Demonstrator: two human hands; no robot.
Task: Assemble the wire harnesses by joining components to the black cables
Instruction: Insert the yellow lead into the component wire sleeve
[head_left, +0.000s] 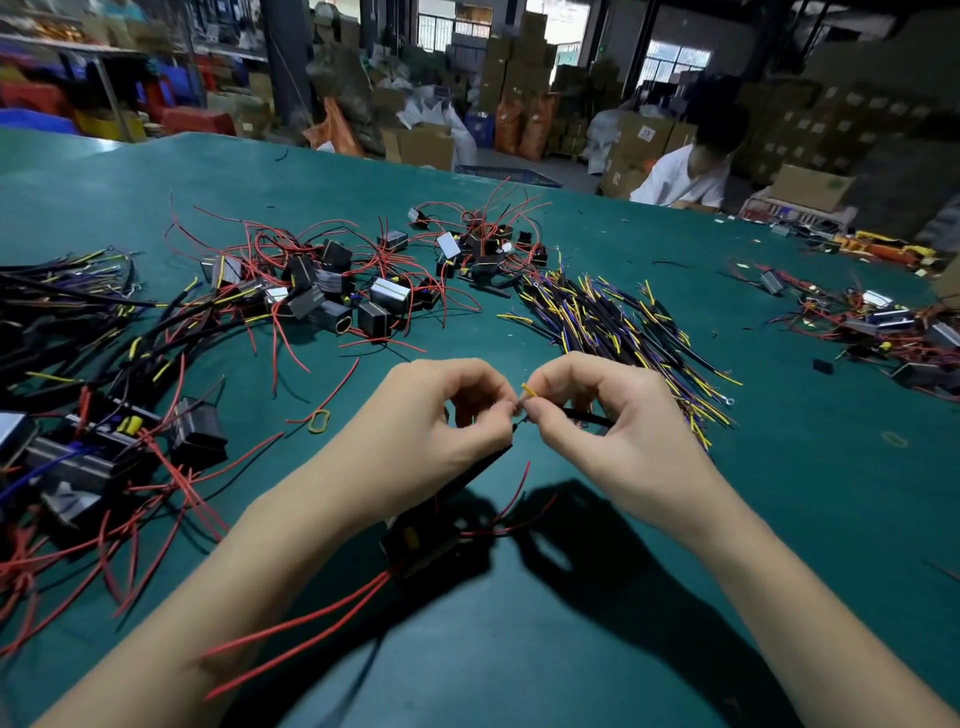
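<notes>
Above green table (675, 519), left hand (436, 421), right hand (613, 415) pinching black cable (587, 415), pointing right

I see bare green table (779, 519) to the right of my hands and near the front edge; a tangle of red wires (156, 493) and black blocks crowds the left, and the bundle of black cables (623, 322) lies just beyond my right hand (618, 436)

Legible markings, my feed: one white label on a cardboard box (645, 136) at the back, numerals possibly "13", too blurred for me to confirm. Nothing else readable.
</notes>
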